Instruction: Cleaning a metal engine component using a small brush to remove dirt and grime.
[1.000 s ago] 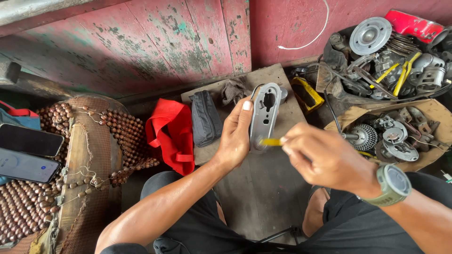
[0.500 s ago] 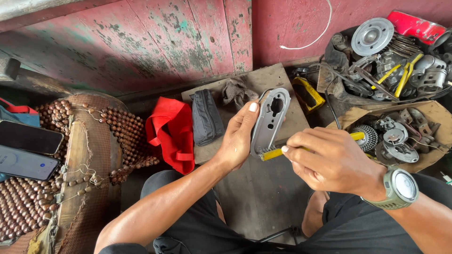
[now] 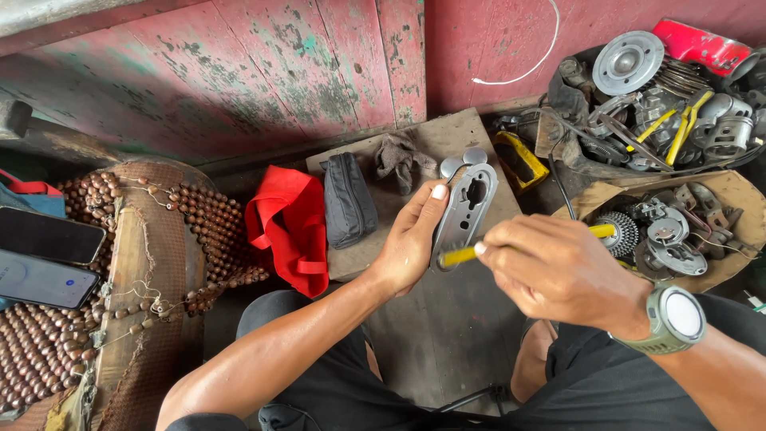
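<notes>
— Held in the left hand (image 3: 411,243)?
— Grey metal cover plate (image 3: 465,209), elongated, with a keyhole-shaped cutout; fingers clamped along its edge, above the wooden board (image 3: 447,136).
— And the right hand (image 3: 558,271)?
— Fingers closed around a yellow-handled tool (image 3: 463,255), tip end touching the plate's lower part.
— Containers?
— Cardboard box (image 3: 718,271) at right: gears, round metal parts. Dark tub (image 3: 570,104) behind: discs, springs, yellow-handled pliers.

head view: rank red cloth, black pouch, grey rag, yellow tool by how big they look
1. red cloth
2. black pouch
3. grey rag
4. yellow tool, mostly hidden inside the right hand, so its rank is unsure.
</notes>
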